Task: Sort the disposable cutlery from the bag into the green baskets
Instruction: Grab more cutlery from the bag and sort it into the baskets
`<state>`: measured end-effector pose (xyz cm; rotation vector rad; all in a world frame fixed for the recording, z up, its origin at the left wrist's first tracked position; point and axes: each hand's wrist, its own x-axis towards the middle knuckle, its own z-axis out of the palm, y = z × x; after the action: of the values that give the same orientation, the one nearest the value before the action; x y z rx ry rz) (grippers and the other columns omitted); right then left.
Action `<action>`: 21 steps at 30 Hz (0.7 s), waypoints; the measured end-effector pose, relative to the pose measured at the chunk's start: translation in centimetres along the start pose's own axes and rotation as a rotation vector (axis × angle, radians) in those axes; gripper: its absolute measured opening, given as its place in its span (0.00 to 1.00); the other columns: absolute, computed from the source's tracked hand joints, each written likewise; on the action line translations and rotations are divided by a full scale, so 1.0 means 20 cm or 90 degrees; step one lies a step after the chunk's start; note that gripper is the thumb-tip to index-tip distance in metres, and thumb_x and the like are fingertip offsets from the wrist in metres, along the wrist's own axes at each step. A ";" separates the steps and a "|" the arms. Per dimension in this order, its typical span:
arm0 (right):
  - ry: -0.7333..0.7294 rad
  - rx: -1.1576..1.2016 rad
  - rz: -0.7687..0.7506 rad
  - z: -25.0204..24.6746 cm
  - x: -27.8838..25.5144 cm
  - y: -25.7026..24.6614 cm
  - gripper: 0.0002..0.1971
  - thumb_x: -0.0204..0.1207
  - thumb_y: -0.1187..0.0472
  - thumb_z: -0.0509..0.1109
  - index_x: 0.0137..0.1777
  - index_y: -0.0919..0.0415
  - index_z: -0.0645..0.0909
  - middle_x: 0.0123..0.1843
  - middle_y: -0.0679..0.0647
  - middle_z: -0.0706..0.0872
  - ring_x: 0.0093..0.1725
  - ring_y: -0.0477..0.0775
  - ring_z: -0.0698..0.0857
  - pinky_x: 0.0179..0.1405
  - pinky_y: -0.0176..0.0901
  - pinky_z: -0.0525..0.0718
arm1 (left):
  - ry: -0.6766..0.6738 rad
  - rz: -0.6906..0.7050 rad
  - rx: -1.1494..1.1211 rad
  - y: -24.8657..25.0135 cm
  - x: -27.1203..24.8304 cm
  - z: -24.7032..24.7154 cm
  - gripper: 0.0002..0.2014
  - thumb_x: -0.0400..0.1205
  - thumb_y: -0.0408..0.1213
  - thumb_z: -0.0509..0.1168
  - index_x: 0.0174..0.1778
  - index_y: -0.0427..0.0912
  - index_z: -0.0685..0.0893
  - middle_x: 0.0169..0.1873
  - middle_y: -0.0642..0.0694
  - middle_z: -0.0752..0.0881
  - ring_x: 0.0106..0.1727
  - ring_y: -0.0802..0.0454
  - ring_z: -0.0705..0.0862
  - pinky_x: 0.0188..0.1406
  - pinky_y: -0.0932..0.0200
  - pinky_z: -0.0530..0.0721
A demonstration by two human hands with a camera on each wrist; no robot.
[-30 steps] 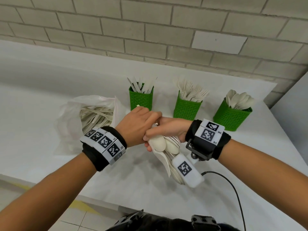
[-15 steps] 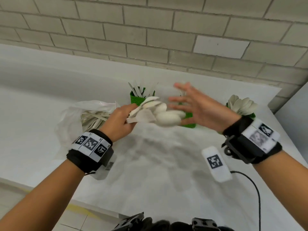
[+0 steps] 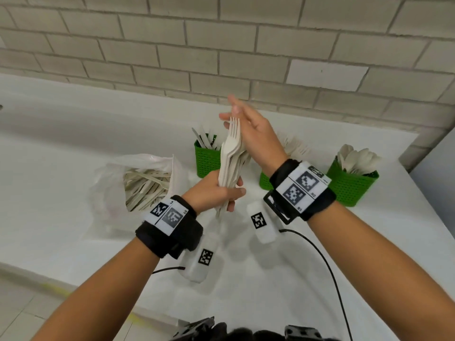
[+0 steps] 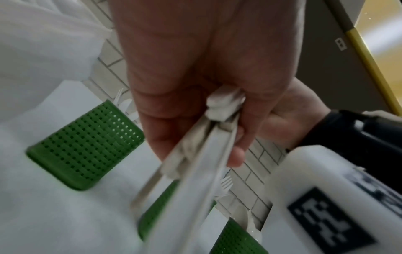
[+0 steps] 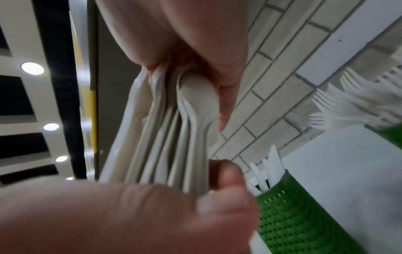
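Note:
My left hand (image 3: 218,193) grips a bundle of white disposable cutlery (image 3: 230,158) by the handles and holds it upright above the table; a fork's tines stick out on top. My right hand (image 3: 246,124) lies with straight fingers flat against the bundle's upper ends. The right wrist view shows spoon bowls (image 5: 195,98) under that palm. In the left wrist view the fingers (image 4: 174,120) curl round the handles (image 4: 195,171). Three green baskets stand behind: knives (image 3: 206,158), forks (image 3: 265,181) mostly hidden by my right wrist, spoons (image 3: 352,183).
A clear plastic bag (image 3: 138,178) with more cutlery lies open to the left of the baskets on the white table (image 3: 73,143). A brick wall (image 3: 221,45) runs behind. Sensor cables (image 3: 327,267) trail over the table's near part.
The bundle passed into my left hand and swung from hanging low, through horizontal, to upright. My right hand let go, spread open, then came flat against the bundle's top.

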<state>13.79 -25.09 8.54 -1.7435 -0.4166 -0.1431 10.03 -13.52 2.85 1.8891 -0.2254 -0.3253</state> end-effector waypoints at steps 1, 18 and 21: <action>0.016 0.042 -0.004 0.00 0.01 0.01 0.21 0.86 0.49 0.52 0.77 0.49 0.67 0.61 0.47 0.84 0.68 0.48 0.79 0.74 0.47 0.72 | 0.002 -0.009 -0.014 0.01 0.00 0.01 0.05 0.79 0.29 0.66 0.41 0.40 0.76 0.25 0.46 0.76 0.21 0.55 0.79 0.27 0.64 0.76; -0.018 -0.088 0.146 0.05 -0.03 0.19 0.39 0.68 0.47 0.77 0.76 0.54 0.64 0.67 0.57 0.72 0.65 0.55 0.78 0.66 0.51 0.79 | 0.113 -0.076 -0.338 0.04 0.06 0.04 0.08 0.79 0.21 0.58 0.39 0.38 0.75 0.23 0.47 0.68 0.17 0.57 0.66 0.18 0.66 0.66; 0.052 -0.062 0.146 0.07 -0.04 0.20 0.27 0.65 0.51 0.80 0.59 0.57 0.71 0.50 0.51 0.78 0.52 0.52 0.82 0.54 0.46 0.83 | 0.109 -0.035 -0.312 0.02 0.06 0.03 0.08 0.79 0.22 0.62 0.46 0.39 0.80 0.26 0.47 0.78 0.20 0.56 0.75 0.21 0.65 0.77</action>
<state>14.35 -24.43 4.29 -1.8608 -0.1502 -0.0712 11.08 -14.49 2.89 1.4295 0.0228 -0.2286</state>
